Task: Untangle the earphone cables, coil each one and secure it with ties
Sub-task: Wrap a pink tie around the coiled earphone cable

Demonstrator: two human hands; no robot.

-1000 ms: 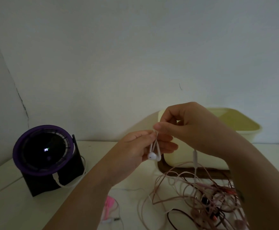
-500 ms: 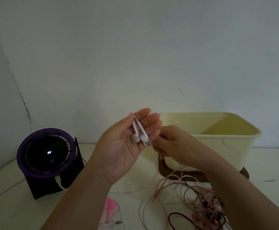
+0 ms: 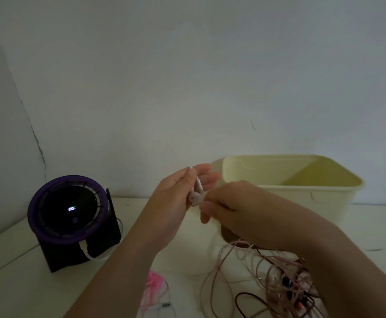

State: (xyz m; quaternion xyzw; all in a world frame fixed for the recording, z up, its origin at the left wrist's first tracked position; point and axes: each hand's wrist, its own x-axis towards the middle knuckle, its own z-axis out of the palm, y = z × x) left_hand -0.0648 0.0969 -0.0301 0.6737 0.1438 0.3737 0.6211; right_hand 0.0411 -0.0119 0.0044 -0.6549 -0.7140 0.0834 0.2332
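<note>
Earbuds [image 3: 195,196] at frame centre, in front of cream tub [image 3: 302,193]; tub floor hidden. White pair, stems side by side, long axis near upright, heads down. My left hand [image 3: 176,198] pins stems, thumb against fingers; my right hand [image 3: 233,210] pinches at heads, fingers curled. Cable tangle [image 3: 279,283] lower right.

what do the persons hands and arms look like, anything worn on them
The left hand and right hand are bare: no gloves, rings or watch show. Both forearms are uncovered as far as the frame reaches, no sleeve in view.
</note>
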